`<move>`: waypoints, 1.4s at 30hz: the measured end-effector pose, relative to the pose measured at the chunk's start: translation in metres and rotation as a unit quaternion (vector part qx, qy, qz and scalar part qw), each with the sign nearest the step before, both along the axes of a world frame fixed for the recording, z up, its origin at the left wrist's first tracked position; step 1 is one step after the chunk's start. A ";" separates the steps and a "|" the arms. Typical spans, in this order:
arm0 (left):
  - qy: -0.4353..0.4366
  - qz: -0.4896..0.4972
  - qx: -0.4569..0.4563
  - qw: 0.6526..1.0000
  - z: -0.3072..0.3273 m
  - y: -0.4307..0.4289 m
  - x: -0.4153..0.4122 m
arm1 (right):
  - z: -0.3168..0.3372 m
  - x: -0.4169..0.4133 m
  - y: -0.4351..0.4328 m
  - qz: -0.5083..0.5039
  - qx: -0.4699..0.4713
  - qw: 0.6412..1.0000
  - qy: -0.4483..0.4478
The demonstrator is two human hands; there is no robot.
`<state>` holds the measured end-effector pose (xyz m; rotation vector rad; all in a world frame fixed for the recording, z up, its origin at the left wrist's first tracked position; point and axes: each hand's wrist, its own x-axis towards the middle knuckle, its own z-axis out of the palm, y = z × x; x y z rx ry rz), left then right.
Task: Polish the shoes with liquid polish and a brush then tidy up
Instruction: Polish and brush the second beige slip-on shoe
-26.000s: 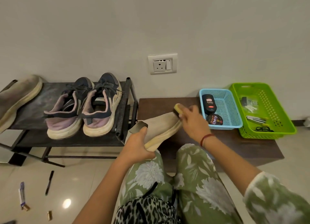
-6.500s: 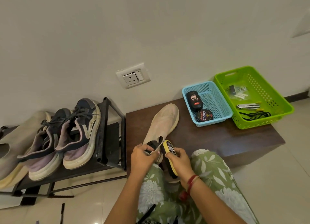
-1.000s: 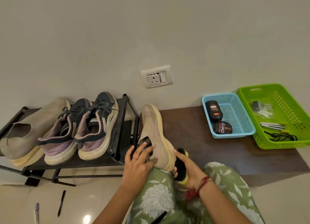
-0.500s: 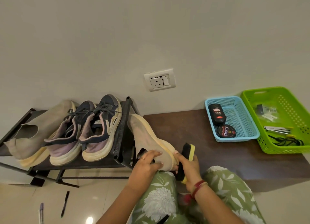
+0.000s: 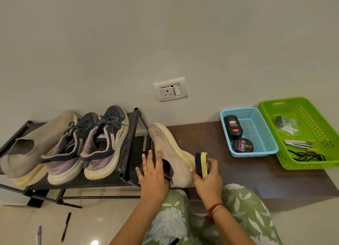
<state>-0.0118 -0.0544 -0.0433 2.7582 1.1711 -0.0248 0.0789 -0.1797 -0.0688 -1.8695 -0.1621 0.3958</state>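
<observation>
A beige slip-on shoe [image 5: 170, 153] lies on its side at the left end of the brown bench [image 5: 256, 173], its toe pointing away toward the rack. My left hand [image 5: 153, 173] has straight fingers spread over the shoe's opening, touching it. My right hand [image 5: 207, 180] grips a yellow-backed black-bristle brush [image 5: 201, 164] beside the shoe's heel and sole. The matching beige shoe [image 5: 36, 143] rests on the black shoe rack [image 5: 128, 153]. A black liquid polish bottle [image 5: 233, 127] and a round polish tin [image 5: 243, 145] lie in the blue basket [image 5: 262, 134].
A pair of navy and lilac sneakers [image 5: 88, 145] stands on the rack. A green basket [image 5: 302, 134] with small tools and a black cord sits at the bench's right end. Pens [image 5: 65, 226] lie on the tiled floor. A wall socket [image 5: 170, 89] is above.
My left hand has let go of the shoe's opening and spread its fingers flat. The shoe has settled lower onto the bench, its toe swung toward the rack. The brush stays by the heel.
</observation>
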 end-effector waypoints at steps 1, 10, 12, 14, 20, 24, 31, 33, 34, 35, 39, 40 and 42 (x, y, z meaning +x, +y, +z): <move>-0.011 -0.004 -0.008 1.000 0.000 -0.005 0.001 | 0.002 0.006 -0.009 0.006 -0.012 1.000 -0.016; -0.010 -0.126 -0.063 0.990 -0.014 -0.012 0.032 | -0.002 0.039 -0.036 0.086 -0.091 0.990 -0.067; 0.017 -0.140 -0.048 0.989 -0.015 -0.009 0.038 | -0.004 0.044 -0.034 0.081 -0.102 0.989 -0.065; 0.034 -0.138 -0.030 0.989 -0.018 -0.004 0.044 | -0.005 0.049 -0.032 0.102 -0.121 0.984 -0.080; 0.032 -0.146 0.031 0.988 -0.019 -0.003 0.062 | 0.003 0.089 -0.031 0.183 -0.170 0.961 -0.119; -0.001 -0.189 0.082 0.978 -0.029 -0.023 0.062 | 0.007 0.114 -0.037 0.196 -0.130 0.968 -0.091; 0.006 -0.176 0.037 0.984 -0.028 -0.028 0.070 | 0.013 0.141 -0.017 0.208 -0.147 0.959 -0.128; 0.004 -0.198 0.030 0.980 -0.025 -0.026 0.067 | 0.016 0.147 -0.007 0.209 -0.175 0.949 -0.156; 0.012 -0.212 0.028 0.977 -0.023 -0.027 0.065 | 0.017 0.148 -0.003 0.206 -0.190 0.945 -0.169; 0.029 -0.225 0.024 0.974 -0.021 -0.028 0.063 | 0.017 0.149 0.001 0.199 -0.205 0.942 -0.177; 0.108 -0.264 0.060 0.957 -0.015 -0.020 0.065 | 0.013 0.144 0.010 0.131 -0.203 0.960 -0.144; 0.118 -0.263 0.064 0.955 -0.014 -0.014 0.067 | 0.012 0.142 0.009 0.102 -0.178 0.971 -0.124; 0.137 -0.261 0.054 0.954 -0.010 -0.001 0.071 | 0.012 0.134 0.004 0.029 -0.110 0.991 -0.077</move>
